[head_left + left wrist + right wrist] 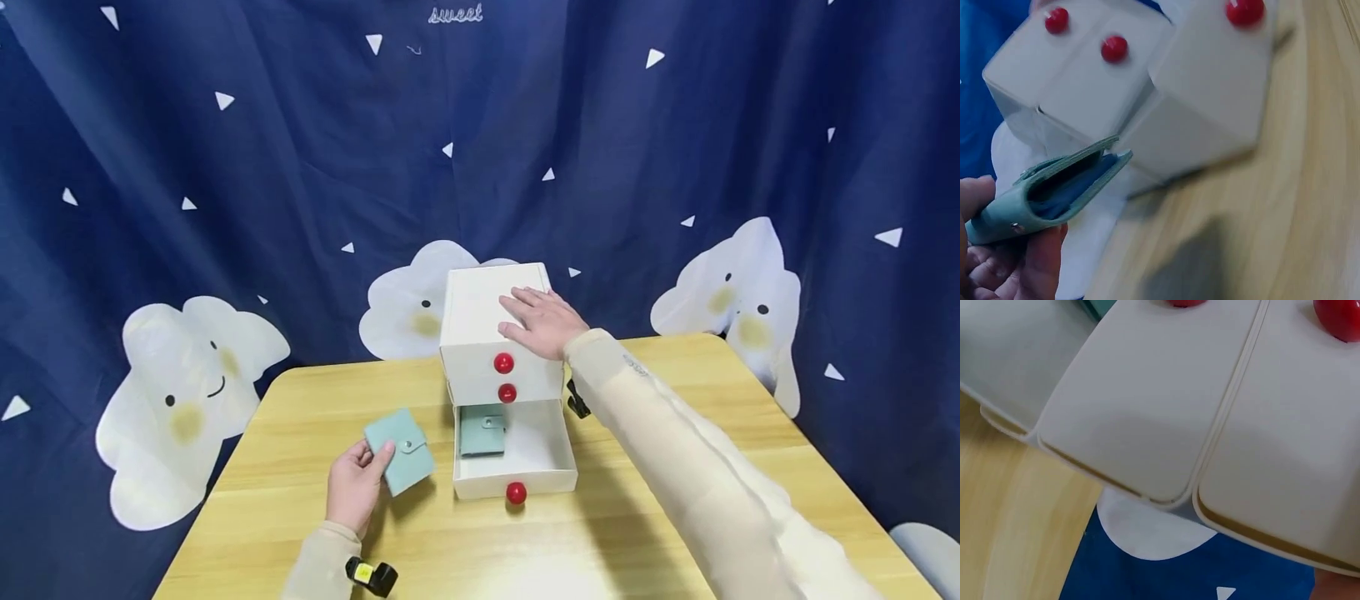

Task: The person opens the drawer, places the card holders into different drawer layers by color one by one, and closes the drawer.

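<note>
My left hand [356, 485] pinches a light teal snap wallet [401, 452] between thumb and fingers, above the table left of a white drawer unit [480, 304]. In the left wrist view the wallet [1054, 194] shows its folded edge and darker blue inside. My right hand [545, 322] rests on top of the unit with its fingers spread. The bottom drawer [540, 450] is pulled out, and a second teal wallet [482, 431] lies in its left part. Two upper drawers with red knobs [504, 363] are closed. The pulled-out drawer has its own red knob [515, 493].
The unit stands on a light wooden table [300, 425]. Behind the table hangs a dark blue curtain [315, 167] with white clouds and triangles. A black wrist strap piece [372, 575] is on the left sleeve.
</note>
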{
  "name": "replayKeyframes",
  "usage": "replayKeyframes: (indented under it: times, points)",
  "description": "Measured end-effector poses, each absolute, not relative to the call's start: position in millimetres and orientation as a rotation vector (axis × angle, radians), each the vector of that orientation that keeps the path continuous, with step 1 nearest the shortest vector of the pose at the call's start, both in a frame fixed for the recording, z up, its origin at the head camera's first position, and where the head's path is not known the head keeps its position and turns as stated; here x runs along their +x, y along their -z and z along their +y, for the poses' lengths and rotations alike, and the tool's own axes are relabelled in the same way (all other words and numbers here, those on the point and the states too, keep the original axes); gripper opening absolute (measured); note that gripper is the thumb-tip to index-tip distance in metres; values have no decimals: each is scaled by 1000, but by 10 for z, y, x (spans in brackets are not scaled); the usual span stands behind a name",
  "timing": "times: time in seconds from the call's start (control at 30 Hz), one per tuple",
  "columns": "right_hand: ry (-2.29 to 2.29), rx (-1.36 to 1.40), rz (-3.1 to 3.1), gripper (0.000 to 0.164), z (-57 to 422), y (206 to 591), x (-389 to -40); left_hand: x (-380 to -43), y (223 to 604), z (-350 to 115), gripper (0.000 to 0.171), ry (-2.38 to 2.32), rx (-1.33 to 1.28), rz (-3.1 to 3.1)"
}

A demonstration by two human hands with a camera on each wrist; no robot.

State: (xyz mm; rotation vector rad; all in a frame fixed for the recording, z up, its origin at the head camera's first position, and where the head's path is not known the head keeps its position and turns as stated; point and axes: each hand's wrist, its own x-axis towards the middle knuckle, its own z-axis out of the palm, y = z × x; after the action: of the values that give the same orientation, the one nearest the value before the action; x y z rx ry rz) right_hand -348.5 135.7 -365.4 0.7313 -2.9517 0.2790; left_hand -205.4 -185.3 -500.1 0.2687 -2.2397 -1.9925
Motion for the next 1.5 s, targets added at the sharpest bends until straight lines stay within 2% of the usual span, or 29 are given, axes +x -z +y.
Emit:
replayKeyframes:
  times: [0.2, 0.53, 1.0, 1.5]
  points:
    - [-307, 686, -2972, 66, 1392, 3591, -3472, -2086, 4831, -1755, 40, 2158, 151, -2192]
    - [-318, 684, -2977, 67, 1408, 3661, -3487, -2087, 4798, -1666, 35, 2272, 167, -2178]
    - [-313, 677, -2997, 67, 1360, 3649, -3452, -2066, 4750, -1397, 44, 2301, 16, -2246]
    - [-294, 709, -2987, 66, 1299, 3649, -3451, -2192, 4715, -1137, 42, 2217, 10, -2441]
